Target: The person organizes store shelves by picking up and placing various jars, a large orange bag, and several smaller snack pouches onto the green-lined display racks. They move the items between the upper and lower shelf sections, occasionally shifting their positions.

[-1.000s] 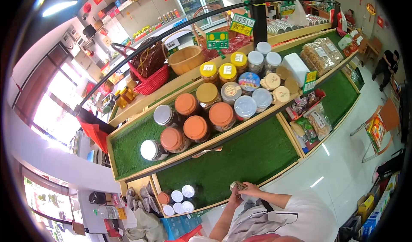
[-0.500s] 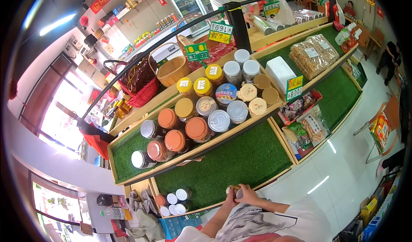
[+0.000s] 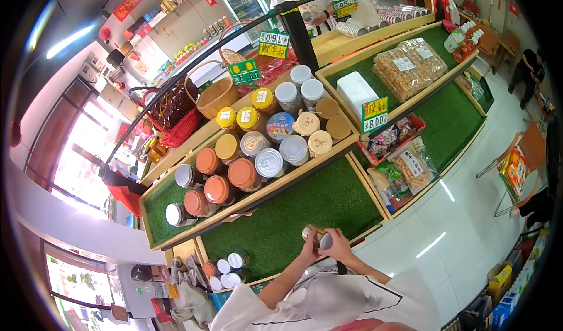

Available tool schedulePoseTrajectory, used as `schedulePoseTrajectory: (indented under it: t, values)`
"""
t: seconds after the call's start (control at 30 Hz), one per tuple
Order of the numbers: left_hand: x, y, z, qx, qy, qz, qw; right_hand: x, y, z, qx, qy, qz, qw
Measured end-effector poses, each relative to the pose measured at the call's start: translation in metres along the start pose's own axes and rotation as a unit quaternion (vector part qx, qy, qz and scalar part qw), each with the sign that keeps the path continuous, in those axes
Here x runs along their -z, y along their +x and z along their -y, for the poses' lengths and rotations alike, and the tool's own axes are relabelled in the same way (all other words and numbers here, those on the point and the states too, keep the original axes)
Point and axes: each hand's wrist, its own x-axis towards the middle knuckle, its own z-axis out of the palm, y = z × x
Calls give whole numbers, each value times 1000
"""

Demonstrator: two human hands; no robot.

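A small jar (image 3: 315, 236) is held in the air between both hands, just above the front edge of the green grass shelf (image 3: 305, 213). It is tipped on its side, with the pale round lid end turned toward the left hand (image 3: 307, 250). The right hand (image 3: 337, 244) wraps its other end. The contents look brownish, but the details are too small to tell.

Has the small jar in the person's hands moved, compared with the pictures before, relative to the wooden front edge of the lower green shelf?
Yes. The jar has risen from the wooden edge and is now over the green mat, held in both hands.
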Motion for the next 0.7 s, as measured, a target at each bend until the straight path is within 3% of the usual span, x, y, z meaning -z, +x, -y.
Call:
schedulePoseTrajectory:
  t: [0.13, 0.3, 0.4, 0.43, 0.53, 0.7]
  values:
    - [-26, -10, -17, -63, -9, -24, 998, 20, 7, 27, 25, 15, -56, 998]
    - [-61, -52, -47, -245, 57, -69, 965, 33, 20, 75, 134, 31, -96, 986]
    - [-70, -89, -68, -390, 169, -95, 900, 38, 28, 113, 220, 25, -97, 970]
    - [-52, -85, -68, -401, 210, -123, 883, 35, 30, 125, 249, 19, -98, 963]
    - [-45, -126, -95, -515, 425, -193, 719, 23, 38, 158, 317, 17, -94, 944]
    - [-31, -197, -139, -649, 396, -144, 634, 5, 50, 235, 417, 28, -46, 907]
